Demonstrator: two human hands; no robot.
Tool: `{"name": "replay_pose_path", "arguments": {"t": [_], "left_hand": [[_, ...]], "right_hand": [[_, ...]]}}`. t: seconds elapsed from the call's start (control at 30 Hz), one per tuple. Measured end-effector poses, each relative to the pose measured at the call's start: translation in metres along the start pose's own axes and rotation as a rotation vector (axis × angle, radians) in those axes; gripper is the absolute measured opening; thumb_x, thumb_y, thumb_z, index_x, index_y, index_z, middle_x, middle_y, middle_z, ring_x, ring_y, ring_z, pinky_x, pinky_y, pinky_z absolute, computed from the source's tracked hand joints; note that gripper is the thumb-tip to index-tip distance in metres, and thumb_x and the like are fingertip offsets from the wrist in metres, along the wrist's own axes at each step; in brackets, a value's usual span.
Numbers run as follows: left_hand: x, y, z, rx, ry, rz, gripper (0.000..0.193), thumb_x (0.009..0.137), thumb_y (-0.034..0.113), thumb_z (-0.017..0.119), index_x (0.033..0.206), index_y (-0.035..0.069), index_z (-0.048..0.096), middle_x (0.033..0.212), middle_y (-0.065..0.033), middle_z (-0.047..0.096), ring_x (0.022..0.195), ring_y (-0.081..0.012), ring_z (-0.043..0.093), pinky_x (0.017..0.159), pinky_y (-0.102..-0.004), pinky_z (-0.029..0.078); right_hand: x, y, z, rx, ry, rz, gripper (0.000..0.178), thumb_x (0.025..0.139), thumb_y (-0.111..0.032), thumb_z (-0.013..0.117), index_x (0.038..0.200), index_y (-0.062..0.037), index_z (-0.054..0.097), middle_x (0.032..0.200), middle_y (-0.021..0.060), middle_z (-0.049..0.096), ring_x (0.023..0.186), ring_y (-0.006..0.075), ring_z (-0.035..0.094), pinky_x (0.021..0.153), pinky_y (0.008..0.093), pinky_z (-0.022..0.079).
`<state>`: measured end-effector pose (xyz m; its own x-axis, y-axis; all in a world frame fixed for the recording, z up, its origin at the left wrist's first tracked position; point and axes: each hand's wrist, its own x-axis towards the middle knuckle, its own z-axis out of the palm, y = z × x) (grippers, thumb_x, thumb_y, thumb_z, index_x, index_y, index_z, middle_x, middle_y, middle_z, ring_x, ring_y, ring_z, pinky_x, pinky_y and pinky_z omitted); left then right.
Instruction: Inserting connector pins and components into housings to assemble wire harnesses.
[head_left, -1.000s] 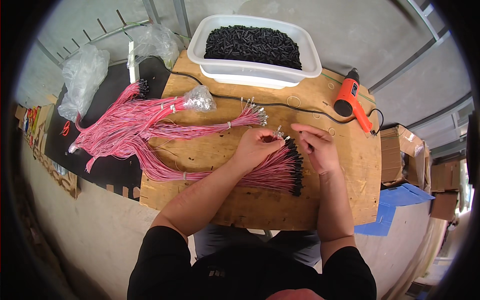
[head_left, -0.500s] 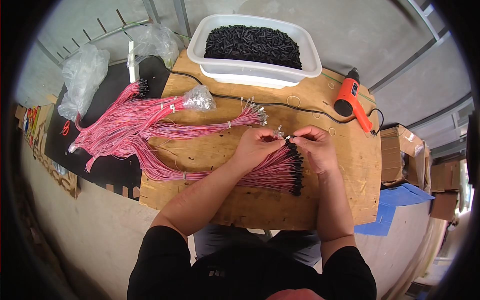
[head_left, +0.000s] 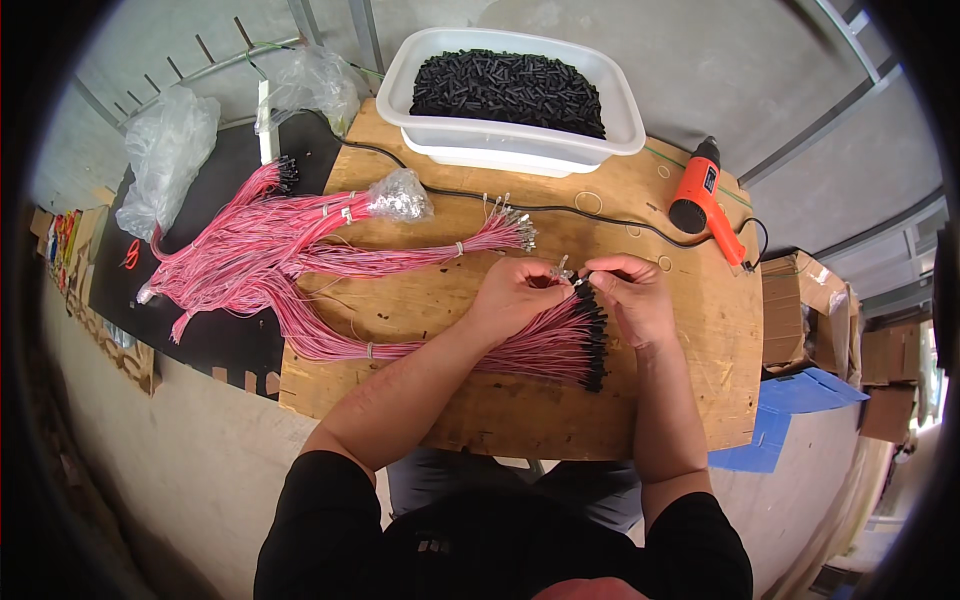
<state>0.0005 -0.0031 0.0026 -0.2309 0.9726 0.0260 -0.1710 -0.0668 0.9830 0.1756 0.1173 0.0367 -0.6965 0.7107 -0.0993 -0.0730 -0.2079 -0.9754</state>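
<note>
My left hand [head_left: 520, 292] is closed in a pinch on pink wires, with a few clear, silvery wire ends [head_left: 563, 268] poking out past its fingertips. Close by, my right hand [head_left: 637, 298] pinches a small black sleeve [head_left: 586, 277] at the tip of one wire; my fingers partly cover it. Below both hands a tied bundle of pink wires [head_left: 540, 350] fans out, its right-hand ends capped in black sleeves [head_left: 597, 350]. Another tied bundle [head_left: 480, 240] with bare metallic ends lies just beyond my left hand.
A white tub [head_left: 626, 130] of loose black sleeves stands at the back of the wooden table [head_left: 690, 380]. An orange heat gun [head_left: 700, 190] lies at right, its black cord crossing the table. More pink wires [head_left: 230, 250] and plastic bags [head_left: 170, 150] cover the left side. Rubber bands [head_left: 588, 204] lie about.
My fingertips have shifted slightly at the wire tip, the right hand's tilting a little; a white bit seen between them before is now mostly covered. Everything else stays put.
</note>
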Motion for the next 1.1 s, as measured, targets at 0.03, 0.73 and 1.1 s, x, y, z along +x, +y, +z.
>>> {"name": "replay_pose_path", "arguments": {"t": [0.03,0.73,1.1], "left_hand": [[0.0,0.0,0.0,0.027,0.008,0.016,0.011,0.091,0.007,0.074,0.094,-0.003,0.072,0.086,0.0004,0.069,0.08,-0.0047,0.059,0.07,-0.022,0.048],[0.002,-0.003,-0.002,0.063,-0.03,-0.022,0.012,0.092,0.007,0.073,0.098,-0.003,0.073,0.086,0.0012,0.069,0.078,-0.0033,0.059,0.069,-0.0211,0.048],[0.002,-0.001,-0.003,0.1,0.012,-0.046,0.014,0.092,0.008,0.073,0.1,-0.003,0.073,0.085,0.0007,0.07,0.078,-0.0033,0.059,0.068,-0.0208,0.049]], "right_hand": [[-0.001,-0.002,0.002,0.002,-0.002,0.007,0.018,0.088,-0.003,0.075,0.106,0.0017,0.073,0.09,0.006,0.074,0.066,0.0042,0.054,0.059,0.0191,0.041],[0.0,-0.001,-0.001,-0.038,-0.015,0.048,0.016,0.088,-0.006,0.077,0.101,0.0009,0.072,0.087,0.0046,0.073,0.067,0.0042,0.054,0.059,0.0202,0.04],[0.001,-0.006,-0.003,0.068,-0.032,0.07,0.016,0.094,-0.011,0.071,0.101,0.0023,0.069,0.085,0.0075,0.071,0.06,0.0044,0.045,0.054,0.0194,0.035]]}}
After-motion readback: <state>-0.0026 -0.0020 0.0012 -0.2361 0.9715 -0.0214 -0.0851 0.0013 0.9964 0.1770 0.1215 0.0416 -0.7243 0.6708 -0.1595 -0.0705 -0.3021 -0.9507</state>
